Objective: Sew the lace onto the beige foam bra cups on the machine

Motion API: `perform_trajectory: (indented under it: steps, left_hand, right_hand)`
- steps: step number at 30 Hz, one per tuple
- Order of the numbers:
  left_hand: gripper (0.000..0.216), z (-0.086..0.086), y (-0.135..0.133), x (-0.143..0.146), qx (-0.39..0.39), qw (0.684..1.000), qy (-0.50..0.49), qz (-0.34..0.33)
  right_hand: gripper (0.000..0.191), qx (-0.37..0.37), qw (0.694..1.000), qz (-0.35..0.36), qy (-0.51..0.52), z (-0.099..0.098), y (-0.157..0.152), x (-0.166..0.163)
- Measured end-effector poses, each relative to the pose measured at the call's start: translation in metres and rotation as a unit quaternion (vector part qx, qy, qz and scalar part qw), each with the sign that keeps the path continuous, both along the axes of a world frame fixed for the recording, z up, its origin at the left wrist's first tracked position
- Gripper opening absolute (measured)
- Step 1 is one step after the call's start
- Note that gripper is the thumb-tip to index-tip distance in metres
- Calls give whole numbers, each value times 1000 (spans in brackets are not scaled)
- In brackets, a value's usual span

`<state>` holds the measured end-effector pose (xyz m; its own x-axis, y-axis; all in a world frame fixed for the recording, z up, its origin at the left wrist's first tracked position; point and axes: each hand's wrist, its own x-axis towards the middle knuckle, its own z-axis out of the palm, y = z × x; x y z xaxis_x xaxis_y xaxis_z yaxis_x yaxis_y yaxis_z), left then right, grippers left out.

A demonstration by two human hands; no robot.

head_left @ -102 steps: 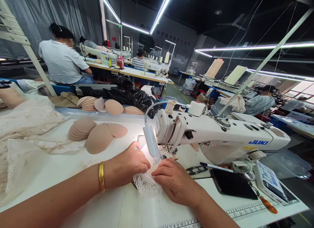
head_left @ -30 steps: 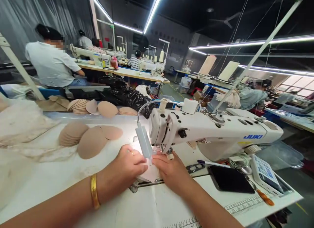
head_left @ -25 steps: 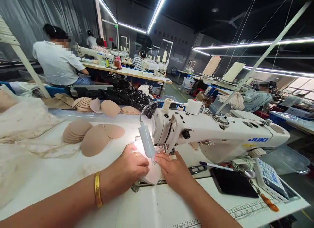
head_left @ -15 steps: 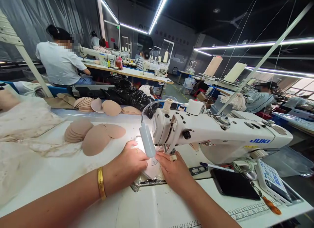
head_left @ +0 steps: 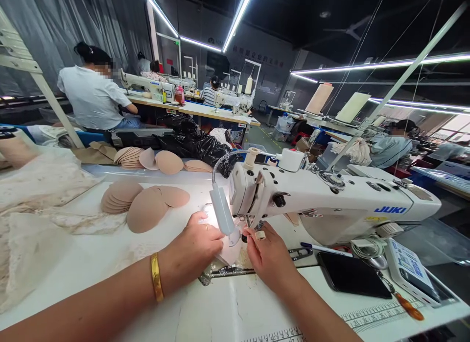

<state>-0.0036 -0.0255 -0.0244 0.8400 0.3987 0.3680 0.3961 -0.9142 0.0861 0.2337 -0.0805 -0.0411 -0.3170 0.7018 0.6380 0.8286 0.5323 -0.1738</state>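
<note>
One pink piece (head_left: 228, 255) between left hand (head_left: 194, 245), right hand (head_left: 270, 256), machine head (head_left: 250, 189) close above

Harsh ceiling tube lights (head_left: 238, 16), glaring machine lamp (head_left: 221, 214), wide-angle bending at edges.

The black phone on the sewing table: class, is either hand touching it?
No, the black phone lies apart, right of the right hand, with the left hand farther away.

Both hands, left hand (head_left: 194, 244), right hand (head_left: 270, 254), pressing pale fabric piece (head_left: 229, 254) under sewing machine (head_left: 330, 205)
</note>
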Motion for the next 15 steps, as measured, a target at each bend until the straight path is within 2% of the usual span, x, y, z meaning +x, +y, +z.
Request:
perform_trajectory:
  steps: [15]
  left_hand:
    - [25,-1,-1,3,47,999,-10,-1]
  right_hand:
    - [23,-3,1000,2,18,0,2,-1]
